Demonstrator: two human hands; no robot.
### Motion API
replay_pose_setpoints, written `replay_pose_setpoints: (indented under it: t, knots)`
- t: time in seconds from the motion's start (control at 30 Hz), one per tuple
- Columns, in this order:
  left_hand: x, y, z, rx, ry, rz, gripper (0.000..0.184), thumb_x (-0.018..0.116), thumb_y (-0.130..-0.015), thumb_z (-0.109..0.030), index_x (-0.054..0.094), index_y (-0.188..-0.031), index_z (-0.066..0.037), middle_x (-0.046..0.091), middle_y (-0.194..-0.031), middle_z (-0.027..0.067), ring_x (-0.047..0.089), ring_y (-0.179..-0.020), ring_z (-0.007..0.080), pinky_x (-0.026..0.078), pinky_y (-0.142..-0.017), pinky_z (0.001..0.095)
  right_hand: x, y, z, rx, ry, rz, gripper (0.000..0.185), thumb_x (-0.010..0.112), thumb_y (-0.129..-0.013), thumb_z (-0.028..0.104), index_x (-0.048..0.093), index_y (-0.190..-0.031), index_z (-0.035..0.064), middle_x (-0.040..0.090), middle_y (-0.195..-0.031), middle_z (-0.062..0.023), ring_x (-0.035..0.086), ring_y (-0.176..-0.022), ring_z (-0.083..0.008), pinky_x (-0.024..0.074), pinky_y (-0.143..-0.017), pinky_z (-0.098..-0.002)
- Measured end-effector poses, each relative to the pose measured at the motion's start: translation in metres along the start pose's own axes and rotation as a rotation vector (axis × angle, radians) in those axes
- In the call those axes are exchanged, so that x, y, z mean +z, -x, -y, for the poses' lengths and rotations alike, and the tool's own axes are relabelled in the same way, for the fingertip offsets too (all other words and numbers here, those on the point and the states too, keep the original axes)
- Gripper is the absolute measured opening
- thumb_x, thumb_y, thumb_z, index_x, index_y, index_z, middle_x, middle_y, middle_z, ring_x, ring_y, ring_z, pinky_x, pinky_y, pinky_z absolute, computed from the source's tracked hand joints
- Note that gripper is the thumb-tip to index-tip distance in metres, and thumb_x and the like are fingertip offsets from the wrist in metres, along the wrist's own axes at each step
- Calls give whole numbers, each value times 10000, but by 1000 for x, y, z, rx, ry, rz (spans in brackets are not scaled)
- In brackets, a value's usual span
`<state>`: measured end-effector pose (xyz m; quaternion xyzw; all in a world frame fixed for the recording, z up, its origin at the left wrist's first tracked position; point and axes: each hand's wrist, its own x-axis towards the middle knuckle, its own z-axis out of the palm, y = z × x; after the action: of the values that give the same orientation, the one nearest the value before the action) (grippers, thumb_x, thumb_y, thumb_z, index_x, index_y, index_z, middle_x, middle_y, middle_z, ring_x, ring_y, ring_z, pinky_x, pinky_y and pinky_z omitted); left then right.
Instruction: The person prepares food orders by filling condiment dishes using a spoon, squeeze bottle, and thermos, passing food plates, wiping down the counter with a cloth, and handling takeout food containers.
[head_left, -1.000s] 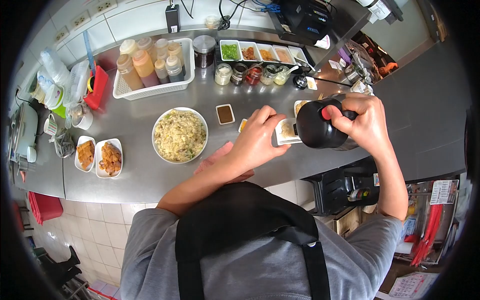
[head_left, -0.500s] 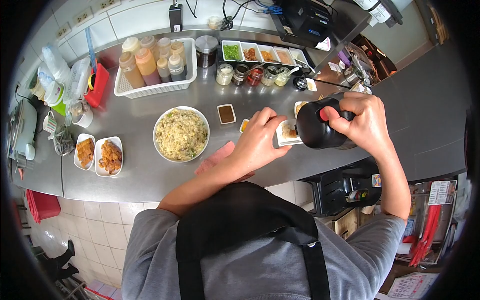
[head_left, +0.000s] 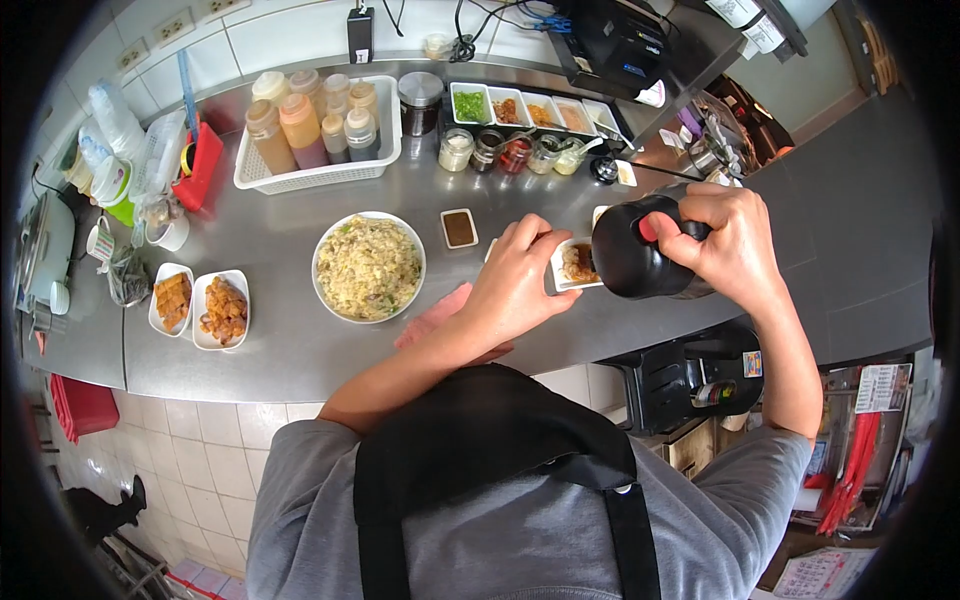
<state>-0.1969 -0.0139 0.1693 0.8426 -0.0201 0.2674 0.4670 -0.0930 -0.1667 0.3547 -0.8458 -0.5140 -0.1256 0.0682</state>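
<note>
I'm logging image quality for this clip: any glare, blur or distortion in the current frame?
Head view: fisheye curvature bends the counter, dark vignette closes the corners, soft glare on its steel; left hand and right hand look reasonably sharp.

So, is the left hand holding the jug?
No, the right hand holds the black jug; the left hand is at a white dish.

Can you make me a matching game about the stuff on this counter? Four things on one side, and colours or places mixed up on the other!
Things:
1. pink cloth
2. squeeze bottles
3. black jug
4. big round bowl

Places and states:
A. in the right hand
B. full of yellowish food
C. inside the white basket
D. partly hidden by the left arm

Right pairs: 1-D, 2-C, 3-A, 4-B
</note>
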Motion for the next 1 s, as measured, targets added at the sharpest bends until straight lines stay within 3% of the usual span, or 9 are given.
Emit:
replay_pose_setpoints:
  t: [1.0]
  knots:
    - [-17, 13, 5, -7, 0, -82, 582, 825, -669, -188, 607, -1179, -11, 533, -1073, 121, 572, -1008, 300, 477, -876, 393, 2, -3, 8, 61, -78, -17, 405, 733, -752, 303, 558, -579, -19, 483, -561, -121, 490, -498, -300, 391, -496, -398]
